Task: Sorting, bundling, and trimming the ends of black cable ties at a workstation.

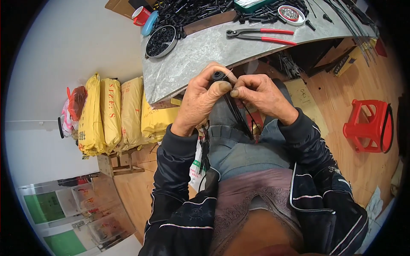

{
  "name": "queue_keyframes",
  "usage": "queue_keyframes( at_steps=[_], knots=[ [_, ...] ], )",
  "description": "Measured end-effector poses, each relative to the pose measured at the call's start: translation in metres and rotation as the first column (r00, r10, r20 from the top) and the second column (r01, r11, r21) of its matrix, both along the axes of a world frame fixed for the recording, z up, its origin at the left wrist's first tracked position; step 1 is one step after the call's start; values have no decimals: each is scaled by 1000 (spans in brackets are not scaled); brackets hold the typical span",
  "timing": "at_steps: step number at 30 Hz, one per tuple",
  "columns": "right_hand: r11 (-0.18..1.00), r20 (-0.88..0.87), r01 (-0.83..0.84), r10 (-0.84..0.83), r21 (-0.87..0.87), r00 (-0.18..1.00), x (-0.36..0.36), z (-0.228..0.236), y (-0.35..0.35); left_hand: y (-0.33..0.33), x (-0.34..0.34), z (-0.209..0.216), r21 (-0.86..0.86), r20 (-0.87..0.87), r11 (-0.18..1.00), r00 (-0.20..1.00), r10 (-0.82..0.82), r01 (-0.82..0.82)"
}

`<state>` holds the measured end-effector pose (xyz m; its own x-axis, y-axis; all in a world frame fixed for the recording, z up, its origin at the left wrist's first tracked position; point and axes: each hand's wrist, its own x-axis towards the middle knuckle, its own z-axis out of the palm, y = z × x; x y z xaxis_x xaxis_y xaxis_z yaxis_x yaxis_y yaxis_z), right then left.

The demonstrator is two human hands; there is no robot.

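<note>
My left hand point(201, 94) is closed round a round black hub point(218, 76), its thumb against the side. From the hub, a bundle of thin black rods point(237, 112) hangs down over my lap. Close beside it, my right hand point(265, 94) pinches with thumb and forefinger at a thin piece by the rods; the fingers mostly cover it. A fine wire end point(231, 71) shows between the two hands. Both hands are just off the table's near edge.
On the grey table point(205, 51) lie red-handled pincers point(265, 36), a bowl of small black rings point(161, 41), a dish of small metal parts point(291, 15) and a heap of black plastic parts point(192, 13). Yellow sacks point(111, 113) stand left; a red stool point(368, 126) stands right.
</note>
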<state>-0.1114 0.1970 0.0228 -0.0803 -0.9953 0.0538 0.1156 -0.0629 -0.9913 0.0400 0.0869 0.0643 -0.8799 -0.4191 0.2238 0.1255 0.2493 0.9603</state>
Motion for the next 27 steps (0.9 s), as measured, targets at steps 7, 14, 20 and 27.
queue_keyframes(
  at_steps=[7, 14, 20, 27],
  knots=[
    [998, -64, 60, -61, -17, 996, 6, 0, -2, 1, -5, -15, 53, -102, 997, 992, 68, -63],
    [969, -23, 236, -238, -76, 971, 16, -9, 1, 29, -23, -21, 337, -270, 940, 952, 144, -47],
    [984, 77, 161, -155, -77, 985, 11, -5, 4, 33, -23, -18, 400, -271, 916, 950, 157, -37],
    [984, -262, 176, -165, 18, 951, -7, 24, 6, 36, -30, -15, 369, -244, 899, 909, 339, -236]
  ],
)
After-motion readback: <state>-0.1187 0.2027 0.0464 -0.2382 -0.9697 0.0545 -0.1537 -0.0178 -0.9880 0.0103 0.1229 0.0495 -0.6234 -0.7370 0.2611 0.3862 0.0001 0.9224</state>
